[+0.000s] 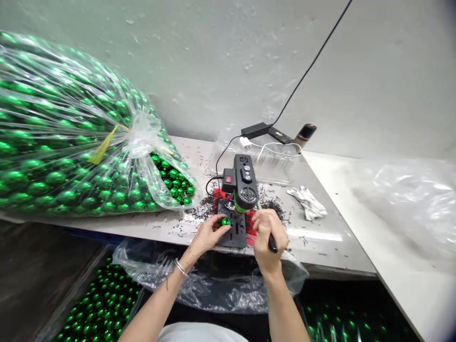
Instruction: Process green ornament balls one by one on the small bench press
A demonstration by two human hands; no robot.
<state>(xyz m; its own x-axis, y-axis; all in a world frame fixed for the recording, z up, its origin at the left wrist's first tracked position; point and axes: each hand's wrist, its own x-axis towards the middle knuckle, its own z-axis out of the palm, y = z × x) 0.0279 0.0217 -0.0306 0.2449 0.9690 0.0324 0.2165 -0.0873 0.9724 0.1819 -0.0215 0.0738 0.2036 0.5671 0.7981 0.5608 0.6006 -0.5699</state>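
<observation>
My left hand [210, 232] pinches a shiny green bauble [225, 222] between thumb and fingers. It is held over the slotted black base plate of a small black machine [245, 178]. The machine has round vent grilles, buttons and a red switch on its side. My right hand [269, 235] is wrapped round a black-handled tool [272, 243] just right of the machine's head. The handle's end sticks out below the fist, and a thin part shows above it. What kind of tool it is, I cannot tell.
A big clear bag of green baubles [71, 142] lies at the left, its mouth partly open. Small black scraps and red pieces surround the machine. White gloves [308, 203], a power adapter [255, 130] and a dark bottle [305, 135] sit nearby. More baubles [101, 304] fill a container below.
</observation>
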